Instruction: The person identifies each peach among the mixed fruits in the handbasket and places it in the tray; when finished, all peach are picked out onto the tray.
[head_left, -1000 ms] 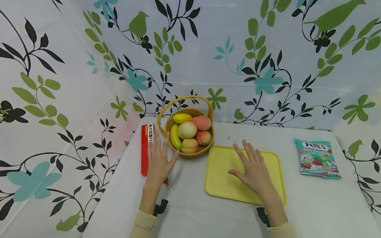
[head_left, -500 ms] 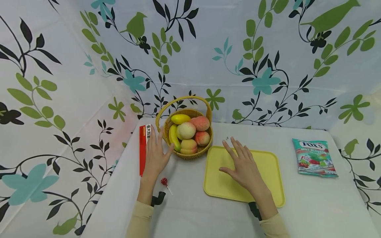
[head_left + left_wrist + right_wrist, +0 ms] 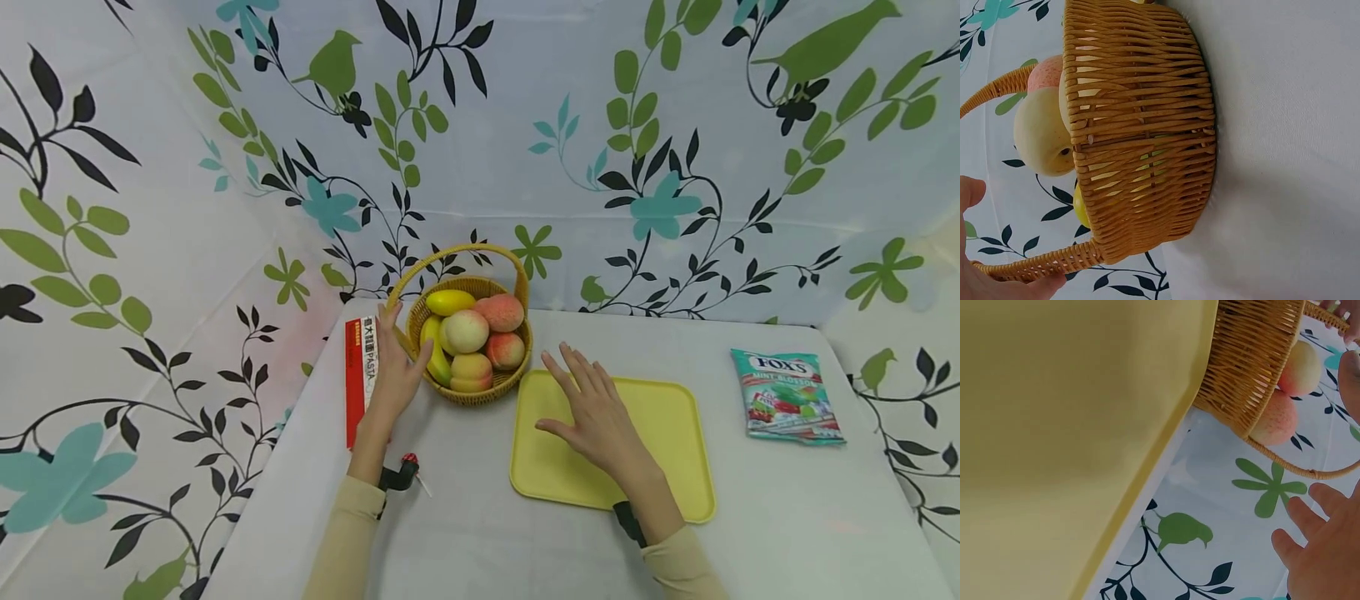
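Where the white fabric backdrop (image 3: 465,179) printed with green, black and blue foliage hangs beyond the white surface (image 3: 465,533), a rectangular, low-rimmed yellow tray (image 3: 543,471) lies to the right of the round golden-brown wicker basket (image 3: 1147,94) and nearer the person; whether their edges touch cannot be told. The basket stands upright beneath its arched wicker handle (image 3: 480,247). A flat teal plastic bag labelled Fox's (image 3: 789,398) lies well to the right of the basket, past the tray. The right hand (image 3: 596,417) is over the tray, front right of the basket, fingers spread wide and holding nothing. The left hand (image 3: 396,371) is at the left foot of the handle, thumb and fingers wide apart; contact with the handle cannot be confirmed. A long red-and-white pasta box (image 3: 356,375) lies just left of the basket, partly hidden by the left hand. Round peach-coloured fruits (image 3: 501,312), one oval yellow fruit (image 3: 450,302) and one curved yellow fruit (image 3: 432,348) rest in the basket. A red-headed lollipop (image 3: 409,457) lies in front of the basket, partly hidden by the black fitting (image 3: 397,476) on the left wrist.
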### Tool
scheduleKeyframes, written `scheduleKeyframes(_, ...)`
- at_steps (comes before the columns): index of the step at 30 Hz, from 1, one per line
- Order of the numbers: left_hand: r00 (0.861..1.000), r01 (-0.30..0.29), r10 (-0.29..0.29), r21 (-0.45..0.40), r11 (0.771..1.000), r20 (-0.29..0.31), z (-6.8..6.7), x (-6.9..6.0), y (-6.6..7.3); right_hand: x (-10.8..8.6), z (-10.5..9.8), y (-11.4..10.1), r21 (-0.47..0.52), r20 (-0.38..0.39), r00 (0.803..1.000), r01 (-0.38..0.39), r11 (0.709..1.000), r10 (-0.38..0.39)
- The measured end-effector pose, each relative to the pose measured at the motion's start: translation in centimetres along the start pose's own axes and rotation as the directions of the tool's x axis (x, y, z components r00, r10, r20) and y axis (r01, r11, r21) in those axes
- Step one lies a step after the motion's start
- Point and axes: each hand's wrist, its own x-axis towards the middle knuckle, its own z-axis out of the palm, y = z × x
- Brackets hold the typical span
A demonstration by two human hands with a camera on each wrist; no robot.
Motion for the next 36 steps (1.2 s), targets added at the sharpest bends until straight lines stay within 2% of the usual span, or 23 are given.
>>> scheduleKeyframes(4,0.999,-0.024,0.022,-0.039,0.999,-0.047,0.4,0.4,0.2,0.1,0.1,0.1,0.003,-0.006,1.000,0.010,1.000,-0.010)
scheduleKeyframes(8,0.997,-0.001,-0.005,-0.089,0.996,-0.074,0.5,0.8,0.4,0.2,0.3,0.1,-0.002,-0.011,1.000,0.021,1.000,-0.021)
scheduleKeyframes(11,0.997,0.020,-0.028,-0.101,0.995,-0.077,0.4,1.3,0.4,0.3,0.3,0.0,-0.003,-0.009,1.000,0.023,1.000,-0.023)
scheduleKeyframes(16,0.998,0.002,-0.007,-0.075,0.997,-0.067,0.2,2.0,0.4,0.7,0.5,-0.3,0.019,0.023,0.999,0.022,1.000,-0.022)
scheduleKeyframes(20,0.998,0.009,-0.013,-0.059,0.998,-0.060,0.2,2.3,0.5,1.6,0.9,-0.5,0.035,0.044,0.999,0.031,0.999,-0.033)
scheduleKeyframes(29,0.998,0.031,-0.033,-0.037,0.999,-0.054,0.2,3.0,0.0,5.8,2.6,-1.3,0.014,0.041,0.991,0.128,0.992,-0.128)
scheduleKeyframes(36,0.999,0.036,-0.037,-0.044,0.998,-0.023,0.2,2.9,0.0,10.4,4.1,-1.1,0.081,0.055,0.986,0.156,0.985,-0.160)
